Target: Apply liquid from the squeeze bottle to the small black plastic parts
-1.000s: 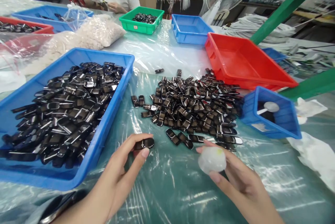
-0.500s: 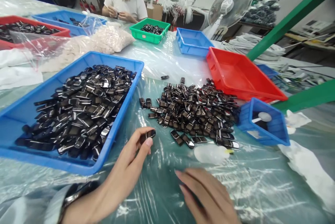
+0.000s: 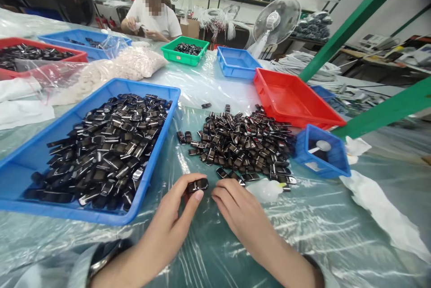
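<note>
Between its thumb and fingers, my left hand [image 3: 180, 209] grips a small black part [image 3: 198, 185] with a shiny band. Just right of it is my right hand [image 3: 237, 209], its fingers bent together and pointing at the part; whether the fingertips hold something is hidden. Beyond both hands lies a heap of similar black parts [image 3: 245, 142] on the plastic-covered table. To the left a large blue tray [image 3: 156, 155] holds many more of them. A translucent white item [image 3: 266, 190] with a yellow-green tip lies by the heap's near edge.
An empty-looking red tray [image 3: 296, 97] and a small blue bin [image 3: 328, 162] with a white spoon stand right of the heap. Farther back are a green tray [image 3: 185, 57], a blue tray [image 3: 237, 63] and a bag of beige pieces [image 3: 138, 61]. A person sits across the table.
My right hand has moved up and left, close to my left hand, and its fingers have drawn together. The camera view has shifted. The black part is still in my left hand.
</note>
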{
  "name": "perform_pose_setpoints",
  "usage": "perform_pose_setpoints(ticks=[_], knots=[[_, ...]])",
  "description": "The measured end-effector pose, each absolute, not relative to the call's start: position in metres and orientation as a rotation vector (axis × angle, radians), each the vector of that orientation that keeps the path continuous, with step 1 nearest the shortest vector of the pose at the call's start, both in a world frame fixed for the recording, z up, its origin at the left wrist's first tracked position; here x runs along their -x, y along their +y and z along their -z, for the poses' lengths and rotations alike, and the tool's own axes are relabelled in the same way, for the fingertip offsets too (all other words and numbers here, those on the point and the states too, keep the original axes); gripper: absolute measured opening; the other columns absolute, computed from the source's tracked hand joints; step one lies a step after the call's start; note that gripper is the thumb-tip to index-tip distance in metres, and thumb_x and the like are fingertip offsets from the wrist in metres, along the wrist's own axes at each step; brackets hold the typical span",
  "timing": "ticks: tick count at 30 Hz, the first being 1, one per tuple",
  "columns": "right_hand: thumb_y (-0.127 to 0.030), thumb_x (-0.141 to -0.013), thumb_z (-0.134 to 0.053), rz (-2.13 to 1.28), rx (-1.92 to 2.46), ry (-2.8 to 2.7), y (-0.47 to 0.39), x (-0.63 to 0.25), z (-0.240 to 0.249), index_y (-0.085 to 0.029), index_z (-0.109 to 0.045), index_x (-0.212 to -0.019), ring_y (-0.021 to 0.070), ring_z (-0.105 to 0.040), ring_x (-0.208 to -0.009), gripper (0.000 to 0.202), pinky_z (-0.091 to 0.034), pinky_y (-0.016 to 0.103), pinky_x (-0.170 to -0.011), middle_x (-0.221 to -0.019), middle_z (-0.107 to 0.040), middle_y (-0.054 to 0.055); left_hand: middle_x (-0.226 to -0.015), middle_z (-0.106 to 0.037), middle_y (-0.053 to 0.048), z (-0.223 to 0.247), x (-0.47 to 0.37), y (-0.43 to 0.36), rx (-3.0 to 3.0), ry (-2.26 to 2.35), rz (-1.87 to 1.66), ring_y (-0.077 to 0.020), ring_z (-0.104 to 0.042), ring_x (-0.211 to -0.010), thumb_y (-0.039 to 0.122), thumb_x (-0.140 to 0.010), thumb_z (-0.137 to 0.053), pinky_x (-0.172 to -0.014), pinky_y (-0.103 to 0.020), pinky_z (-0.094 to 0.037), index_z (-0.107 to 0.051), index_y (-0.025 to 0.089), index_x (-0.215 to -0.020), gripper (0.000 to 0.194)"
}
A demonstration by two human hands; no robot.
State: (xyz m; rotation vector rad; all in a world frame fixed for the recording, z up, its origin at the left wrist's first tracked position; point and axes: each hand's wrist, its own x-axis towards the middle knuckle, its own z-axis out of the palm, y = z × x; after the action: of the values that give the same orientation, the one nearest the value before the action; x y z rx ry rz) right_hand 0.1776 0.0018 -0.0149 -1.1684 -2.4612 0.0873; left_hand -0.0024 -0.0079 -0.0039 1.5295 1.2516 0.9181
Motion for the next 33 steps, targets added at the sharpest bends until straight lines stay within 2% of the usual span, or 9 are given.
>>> perform_pose_setpoints(ticks=[3, 8, 11, 14, 16, 19, 22, 30, 33], knots=[[-0.005, -0.093, -0.039, -0.176, 1.200, -2.438, 0.003, -0.179, 0.012, -0.016, -0.055, -0.084, 0.0207, -0.059, -0.071, 0.021, -0.053, 0.037, -0.064, -0.078, -0.061, 0.006, -0.114, -0.059, -0.003, 0.004, 0.002, -0.010, -1.581, 1.214, -0.916, -0.0226, -0.054, -0.110, 0.030, -0.099, -0.042, -0.091, -0.036, -0.044, -0.049, 0.028, -0.119, 0.022], [-0.007, -0.094, -0.040, -0.326, 1.243, -2.353, 0.002, -0.183, 0.004, -0.019, -0.047, -0.086, 0.0153, -0.059, -0.072, 0.017, -0.053, 0.028, -0.061, -0.080, -0.058, 0.003, -0.114, -0.060, -0.003, 0.006, 0.004, -0.013, -1.694, 1.173, -0.916, -0.0247, -0.051, -0.116, 0.028, -0.099, -0.041, -0.082, -0.034, -0.049, -0.048, 0.029, -0.122, 0.024], [-0.008, -0.094, -0.039, -0.336, 1.227, -2.385, 0.001, -0.186, 0.006, -0.018, -0.052, -0.089, 0.0178, -0.060, -0.075, 0.018, -0.054, 0.031, -0.063, -0.082, -0.060, 0.004, -0.120, -0.058, -0.003, 0.006, 0.005, -0.014, -1.714, 1.200, -0.920, -0.0234, -0.052, -0.116, 0.028, -0.100, -0.041, -0.085, -0.033, -0.048, -0.046, 0.031, -0.123, 0.024], [-0.010, -0.095, -0.040, -0.302, 1.216, -2.412, 0.000, -0.187, 0.010, -0.014, -0.057, -0.108, 0.0225, -0.061, -0.086, 0.022, -0.056, 0.039, -0.071, -0.092, -0.063, 0.009, -0.117, -0.059, 0.000, 0.004, 0.005, -0.014, -1.704, 1.222, -0.912, -0.0204, -0.055, -0.109, 0.028, -0.100, -0.040, -0.090, -0.033, -0.045, -0.045, 0.034, -0.123, 0.024], [-0.011, -0.095, -0.039, -0.284, 1.212, -2.421, -0.001, -0.187, 0.013, -0.013, -0.058, -0.112, 0.0228, -0.061, -0.085, 0.025, -0.056, 0.039, -0.071, -0.093, -0.063, 0.010, -0.118, -0.058, 0.000, 0.003, 0.005, -0.013, -1.694, 1.231, -0.904, -0.0199, -0.056, -0.106, 0.029, -0.100, -0.040, -0.089, -0.033, -0.044, -0.045, 0.034, -0.123, 0.024], [-0.007, -0.093, -0.038, -0.280, 1.197, -2.445, -0.002, -0.187, 0.013, -0.014, -0.065, -0.097, 0.0212, -0.061, -0.077, 0.028, -0.055, 0.035, -0.063, -0.085, -0.061, 0.008, -0.116, -0.058, -0.001, 0.001, 0.004, -0.013, -1.668, 1.256, -0.882, -0.0203, -0.056, -0.103, 0.031, -0.100, -0.041, -0.087, -0.033, -0.044, -0.047, 0.033, -0.123, 0.024], [-0.004, -0.091, -0.040, -0.298, 1.186, -2.467, -0.002, -0.189, 0.010, -0.016, -0.065, -0.092, 0.0210, -0.060, -0.077, 0.028, -0.054, 0.034, -0.060, -0.085, -0.062, 0.007, -0.107, -0.061, -0.001, 0.000, 0.002, -0.014, -1.635, 1.285, -0.891, -0.0208, -0.057, -0.097, 0.031, -0.099, -0.041, -0.080, -0.031, -0.047, -0.049, 0.032, -0.120, 0.023], [-0.005, -0.089, -0.040, -0.413, 1.205, -2.397, -0.006, -0.193, 0.008, -0.020, -0.055, -0.083, 0.0152, -0.061, -0.071, 0.022, -0.051, 0.027, -0.059, -0.085, -0.062, 0.004, -0.115, -0.060, -0.002, 0.002, 0.000, -0.017, -1.635, 1.268, -0.895, -0.0242, -0.053, -0.112, 0.032, -0.099, -0.043, -0.079, -0.032, -0.048, -0.050, 0.033, -0.121, 0.023], [-0.004, -0.086, -0.039, -0.432, 1.202, -2.381, -0.009, -0.193, 0.009, -0.021, -0.050, -0.081, 0.0153, -0.059, -0.067, 0.021, -0.048, 0.027, -0.055, -0.083, -0.061, 0.004, -0.115, -0.058, -0.002, 0.002, 0.002, -0.016, -1.676, 1.237, -0.875, -0.0229, -0.053, -0.111, 0.030, -0.100, -0.041, -0.082, -0.032, -0.047, -0.048, 0.033, -0.122, 0.023]])
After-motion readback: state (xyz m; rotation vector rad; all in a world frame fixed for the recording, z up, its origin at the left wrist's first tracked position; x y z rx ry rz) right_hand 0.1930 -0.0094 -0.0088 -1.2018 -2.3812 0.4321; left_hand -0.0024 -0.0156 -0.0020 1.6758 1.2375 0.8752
